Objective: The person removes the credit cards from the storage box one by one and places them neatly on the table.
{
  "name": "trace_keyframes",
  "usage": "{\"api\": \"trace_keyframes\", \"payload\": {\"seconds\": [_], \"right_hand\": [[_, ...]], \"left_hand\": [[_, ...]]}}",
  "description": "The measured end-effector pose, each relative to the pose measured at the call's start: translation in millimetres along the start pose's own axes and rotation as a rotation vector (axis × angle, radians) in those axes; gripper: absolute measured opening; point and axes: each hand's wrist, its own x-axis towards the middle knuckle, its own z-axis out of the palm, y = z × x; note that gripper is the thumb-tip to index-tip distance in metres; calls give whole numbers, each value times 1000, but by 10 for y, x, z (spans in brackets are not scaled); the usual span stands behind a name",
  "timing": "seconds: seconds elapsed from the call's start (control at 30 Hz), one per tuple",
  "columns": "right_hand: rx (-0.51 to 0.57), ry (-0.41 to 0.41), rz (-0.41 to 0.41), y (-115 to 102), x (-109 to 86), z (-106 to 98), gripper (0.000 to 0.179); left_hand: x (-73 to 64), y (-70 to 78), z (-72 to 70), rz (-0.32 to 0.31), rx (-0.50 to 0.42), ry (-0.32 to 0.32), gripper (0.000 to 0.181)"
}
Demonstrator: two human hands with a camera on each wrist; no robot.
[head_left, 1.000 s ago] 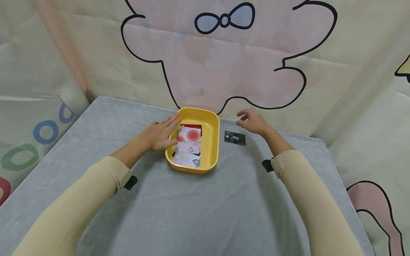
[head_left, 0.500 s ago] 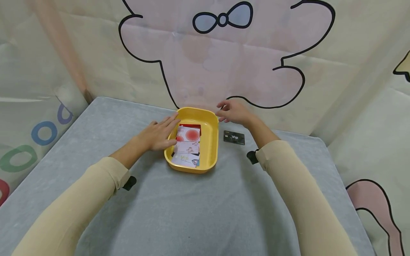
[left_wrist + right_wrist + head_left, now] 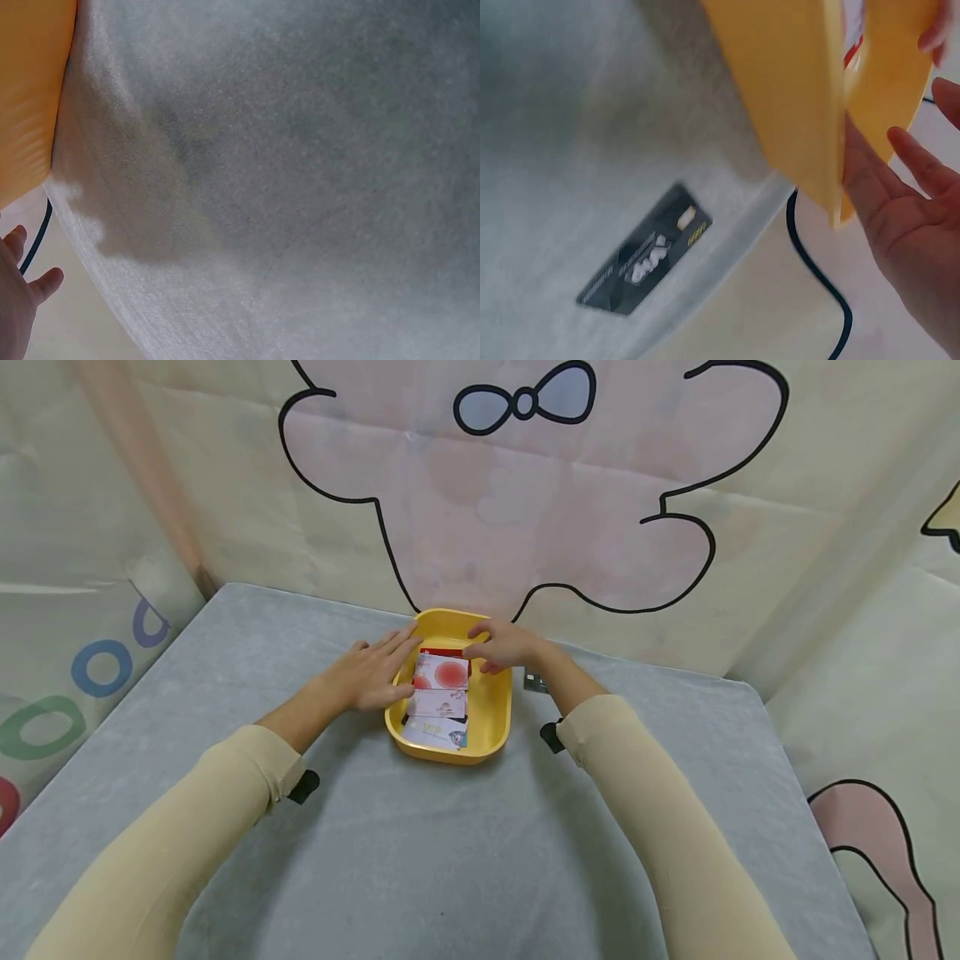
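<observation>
A yellow plastic tray [image 3: 491,727] holds several cards in an overlapping column. A red card [image 3: 438,652] lies at the far end, then a card with red circles [image 3: 442,673], a pale pink card [image 3: 437,703] and a white VIP card [image 3: 431,732] nearest me. My left hand [image 3: 367,677] rests with spread fingers at the tray's left rim. Above the far right part of the tray is my right hand [image 3: 504,647], fingers loosely bent and holding nothing. Outside the right wall lies a black VIP card [image 3: 646,255], partly hidden by my right forearm in the head view.
The tray stands near the back edge of a table covered with grey cloth [image 3: 442,860]. Right behind it hangs a cream backdrop [image 3: 600,552] with printed cartoon drawings. Another printed sheet [image 3: 97,635] hangs along the left side.
My right hand has moved left from beyond the black card, across the tray's right rim, to over the tray. The left hand and the cards have stayed where they were.
</observation>
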Motion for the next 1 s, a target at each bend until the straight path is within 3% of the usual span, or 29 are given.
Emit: {"api": "trace_keyframes", "payload": {"seconds": [0.23,0.5,1.0], "right_hand": [[0,-67,78,-70,60,110,57],[-32,-122,101,-113,112,167,53],[-37,-120,150,-233,161,219,59]], "left_hand": [[6,-6,-9,15,23,-2,83],[2,-14,-16,18,20,-1,82],[-9,-10,-26,27,16,-3,80]]}}
